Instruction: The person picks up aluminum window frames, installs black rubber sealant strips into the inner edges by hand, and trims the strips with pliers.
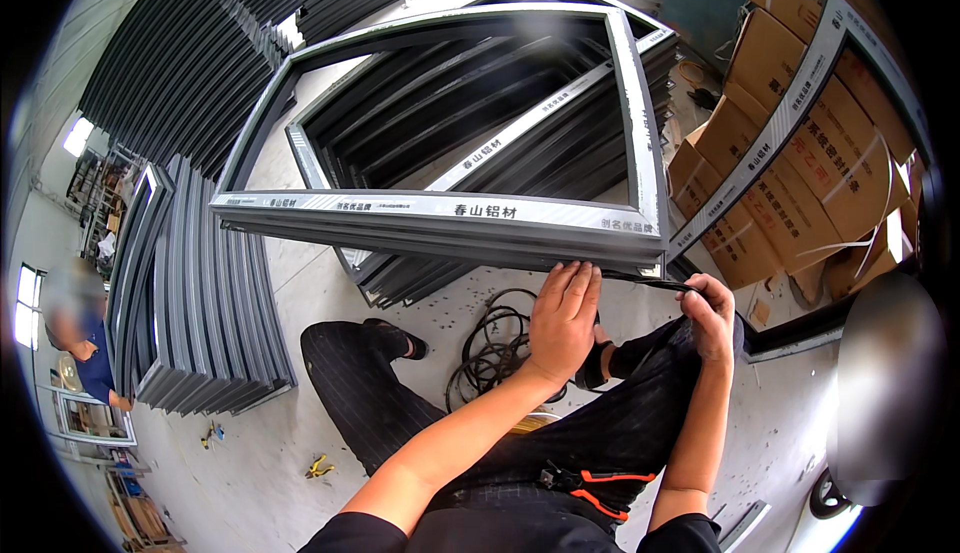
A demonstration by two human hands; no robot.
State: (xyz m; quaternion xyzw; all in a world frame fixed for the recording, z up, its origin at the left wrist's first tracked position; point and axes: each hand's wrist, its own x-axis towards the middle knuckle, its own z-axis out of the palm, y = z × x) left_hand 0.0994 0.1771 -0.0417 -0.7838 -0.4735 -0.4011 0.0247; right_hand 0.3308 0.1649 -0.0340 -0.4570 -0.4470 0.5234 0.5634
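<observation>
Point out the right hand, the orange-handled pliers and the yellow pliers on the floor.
Right hand (711, 319): head view, middle of the hand.
Orange-handled pliers (606, 476): head view, the upper handle.
Yellow pliers (319, 468): head view, around mid-tool.

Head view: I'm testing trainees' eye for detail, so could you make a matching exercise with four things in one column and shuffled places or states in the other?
Column one:
1. Left hand
2. Right hand
3. Orange-handled pliers
4. Yellow pliers

Column two:
A. Lying on the pale floor
B. Pinching a black strip
C. Resting on dark trousers
D. Fingers straight, at the near edge of the grey frame

Right pairs: 1-D, 2-B, 3-C, 4-A.
</observation>
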